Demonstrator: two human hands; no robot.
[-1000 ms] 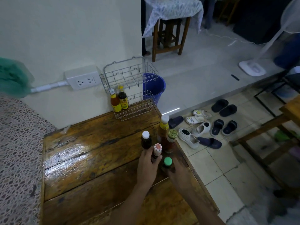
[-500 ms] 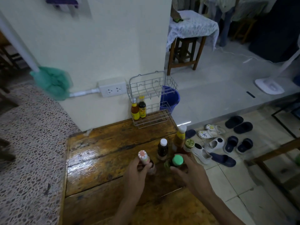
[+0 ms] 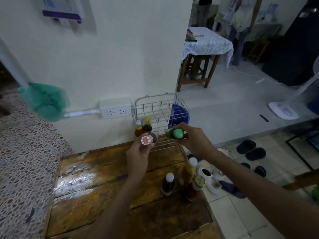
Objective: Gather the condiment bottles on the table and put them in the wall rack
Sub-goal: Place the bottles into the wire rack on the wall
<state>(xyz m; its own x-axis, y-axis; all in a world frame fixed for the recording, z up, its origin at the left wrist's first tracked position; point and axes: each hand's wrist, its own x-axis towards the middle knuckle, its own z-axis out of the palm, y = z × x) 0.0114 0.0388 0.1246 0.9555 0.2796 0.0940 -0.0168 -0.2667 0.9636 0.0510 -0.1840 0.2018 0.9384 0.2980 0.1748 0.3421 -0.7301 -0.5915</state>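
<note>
1. At about nine o'clock in the view, a green net bag (image 3: 45, 101) is hanging off a white pipe, and a double wall socket (image 3: 116, 109) is sitting just left of the wire wall rack (image 3: 159, 110). None of it is touching your work.

2. Your left hand (image 3: 138, 156) is now lifted off the wooden table (image 3: 96, 183), where a second ago it was down among the cluster. Its fingers are curling around the bottle with the red-and-white cap (image 3: 146, 140), holding it just in front of the rack's lower shelf.

3. Inside the rack, at its left end, two bottles (image 3: 143, 129) are already standing side by side. The space to their right looks free, judging from the bare wires.

4. Your right hand (image 3: 193, 139) is also raised now, at one o'clock from the left. Fingers and thumb are wrapping the green-capped bottle (image 3: 177, 134), tilted with its cap towards you, beside the rack's right half.

5. Three bottles (image 3: 185, 180) are waiting at five o'clock, near the table's right edge: a dark one with a white cap, a tall yellow-labelled one, and a small jar-like one.

6. Both lifts being done means that placing is the step in hand. After these two, one more trip is probably needed.
</note>
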